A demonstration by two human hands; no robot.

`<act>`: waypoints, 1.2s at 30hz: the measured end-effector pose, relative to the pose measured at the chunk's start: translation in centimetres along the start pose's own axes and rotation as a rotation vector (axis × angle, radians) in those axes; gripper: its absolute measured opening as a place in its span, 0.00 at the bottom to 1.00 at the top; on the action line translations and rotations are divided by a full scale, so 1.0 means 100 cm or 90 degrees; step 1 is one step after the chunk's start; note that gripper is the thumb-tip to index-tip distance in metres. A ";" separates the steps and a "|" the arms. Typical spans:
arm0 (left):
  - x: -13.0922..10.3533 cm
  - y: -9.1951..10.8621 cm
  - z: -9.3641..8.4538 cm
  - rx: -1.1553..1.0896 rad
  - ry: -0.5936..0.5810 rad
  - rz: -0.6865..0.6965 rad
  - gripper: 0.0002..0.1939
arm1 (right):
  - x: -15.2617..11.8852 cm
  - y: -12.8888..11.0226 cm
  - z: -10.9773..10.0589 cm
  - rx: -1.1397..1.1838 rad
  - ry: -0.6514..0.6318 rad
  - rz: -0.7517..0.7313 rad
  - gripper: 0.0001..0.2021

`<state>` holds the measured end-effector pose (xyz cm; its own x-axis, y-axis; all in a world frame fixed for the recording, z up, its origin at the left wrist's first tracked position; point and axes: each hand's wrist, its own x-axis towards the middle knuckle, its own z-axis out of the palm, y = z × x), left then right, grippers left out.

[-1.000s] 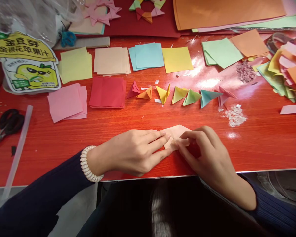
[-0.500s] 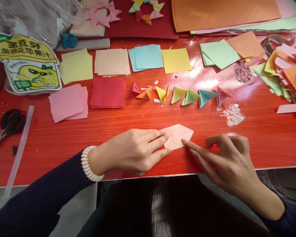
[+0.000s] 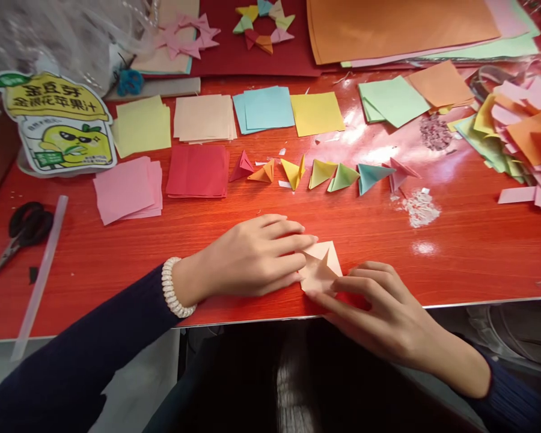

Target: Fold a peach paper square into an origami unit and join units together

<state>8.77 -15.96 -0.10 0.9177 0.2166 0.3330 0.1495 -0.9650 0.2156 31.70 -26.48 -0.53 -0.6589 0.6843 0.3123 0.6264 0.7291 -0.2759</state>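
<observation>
A small pale peach paper (image 3: 319, 273), partly folded with creases and a raised flap, lies near the table's front edge. My left hand (image 3: 256, 255) rests flat with its fingers spread, the fingertips on the paper's left side. At the lower right of the paper, my right hand (image 3: 379, 300) has its thumb and index finger on the corner and edge, pinching it. Beyond the hands stands a row of small folded pieces, among them a yellow one (image 3: 294, 172), a green one (image 3: 343, 177) and a blue one (image 3: 373, 177).
Stacks of square paper, including red (image 3: 197, 171), pink (image 3: 125, 189) and blue (image 3: 268, 108), lie behind. Scissors (image 3: 27, 225) and a translucent strip (image 3: 40, 276) are at the left, a juice pouch (image 3: 65, 129) behind them. Paper scraps (image 3: 532, 129) lie at the right.
The peach paper has turned and its flap now stands up. My right hand has moved left and closed on its lower right edge. The view has shifted slightly.
</observation>
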 end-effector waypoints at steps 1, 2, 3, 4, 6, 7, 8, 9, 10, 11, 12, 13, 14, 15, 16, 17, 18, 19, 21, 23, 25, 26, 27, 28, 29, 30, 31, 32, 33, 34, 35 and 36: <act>0.000 0.000 0.001 0.012 0.008 0.021 0.07 | -0.002 0.001 -0.001 0.000 0.009 0.001 0.20; 0.001 0.000 0.001 0.020 0.011 0.039 0.07 | -0.003 0.002 -0.002 0.001 0.014 -0.001 0.20; 0.001 0.000 0.001 0.027 0.008 0.052 0.07 | -0.004 0.003 -0.002 0.002 0.012 -0.003 0.20; 0.001 0.000 0.000 0.033 0.003 0.061 0.07 | -0.004 0.004 -0.003 0.001 0.005 -0.005 0.20; 0.000 0.001 -0.001 0.044 -0.004 0.073 0.08 | -0.004 0.004 -0.003 -0.005 -0.019 -0.008 0.20; 0.000 0.001 -0.002 0.048 -0.007 0.078 0.09 | -0.004 0.004 -0.003 -0.011 -0.028 -0.010 0.21; 0.000 0.001 -0.003 0.051 -0.009 0.082 0.10 | -0.004 0.004 -0.003 -0.017 -0.033 -0.013 0.22; 0.000 0.001 -0.004 0.054 -0.010 0.086 0.10 | -0.004 0.004 -0.003 -0.023 -0.036 -0.016 0.22; 0.000 0.001 -0.004 0.056 -0.011 0.090 0.11 | -0.004 0.003 -0.003 -0.030 -0.038 -0.020 0.23; 0.000 0.001 -0.004 0.059 -0.013 0.093 0.12 | -0.004 0.002 -0.003 -0.038 -0.036 -0.024 0.22; 0.000 0.001 -0.005 0.062 -0.015 0.095 0.12 | -0.004 0.001 -0.003 -0.047 -0.030 -0.028 0.22; 0.000 0.001 -0.005 0.063 -0.015 0.096 0.12 | -0.004 0.000 -0.002 -0.054 -0.022 -0.029 0.21; 0.000 0.002 -0.005 0.064 -0.015 0.098 0.12 | -0.005 -0.002 0.000 -0.060 -0.010 -0.027 0.20; 0.000 0.003 -0.005 0.063 -0.015 0.100 0.12 | -0.007 -0.004 0.002 -0.062 0.007 -0.024 0.19; 0.000 0.004 -0.005 0.061 -0.015 0.102 0.12 | -0.009 -0.006 0.005 -0.059 0.024 -0.021 0.18; 0.000 0.006 -0.005 0.056 -0.015 0.106 0.12 | -0.012 -0.009 0.008 -0.054 0.037 -0.016 0.17; 0.000 0.007 -0.005 0.050 -0.016 0.109 0.12 | -0.015 -0.010 0.010 -0.045 0.040 -0.014 0.16; 0.000 0.009 -0.005 0.042 -0.017 0.113 0.12 | -0.018 -0.012 0.012 -0.036 0.037 -0.011 0.16; -0.001 0.012 -0.006 0.024 -0.020 0.119 0.12 | -0.021 -0.014 0.014 -0.011 0.034 -0.006 0.14; -0.002 0.014 -0.006 0.011 -0.022 0.123 0.13 | -0.020 -0.015 0.012 0.021 0.057 0.012 0.13; -0.003 0.014 -0.006 0.007 -0.023 0.125 0.13 | -0.012 -0.015 0.008 0.058 0.093 0.053 0.11; -0.003 0.014 -0.006 0.006 -0.021 0.123 0.13 | -0.008 -0.014 0.007 0.074 0.106 0.079 0.10; -0.003 0.014 -0.005 0.005 -0.017 0.121 0.13 | -0.002 -0.014 0.006 0.087 0.110 0.106 0.09; -0.003 0.015 -0.005 0.001 -0.014 0.118 0.13 | 0.003 -0.014 0.005 0.096 0.105 0.129 0.08; -0.003 0.015 -0.005 -0.004 -0.012 0.113 0.13 | 0.007 -0.014 0.006 0.095 0.108 0.148 0.07; -0.003 0.015 -0.005 -0.011 -0.014 0.108 0.14 | 0.011 -0.014 0.007 0.092 0.101 0.168 0.06; -0.003 0.016 -0.005 -0.020 -0.018 0.102 0.14 | 0.013 -0.014 0.008 0.087 0.096 0.183 0.06; -0.002 0.016 -0.006 -0.029 -0.023 0.098 0.15 | 0.015 -0.015 0.009 0.082 0.090 0.197 0.05; -0.002 0.016 -0.006 -0.035 -0.028 0.095 0.15 | 0.015 -0.016 0.011 0.079 0.083 0.209 0.05; -0.002 0.016 -0.007 -0.039 -0.035 0.093 0.16 | 0.015 -0.016 0.012 0.078 0.080 0.219 0.05; -0.002 0.016 -0.007 -0.041 -0.039 0.093 0.15 | 0.015 -0.017 0.013 0.076 0.079 0.229 0.04; -0.002 0.016 -0.007 -0.042 -0.041 0.095 0.15 | 0.015 -0.017 0.014 0.072 0.080 0.238 0.04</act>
<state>8.54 -17.45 0.82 0.9501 0.0591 0.3063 -0.0133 -0.9733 0.2291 29.09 -26.71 -0.86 -0.3335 0.9008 0.2779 0.7588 0.4315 -0.4879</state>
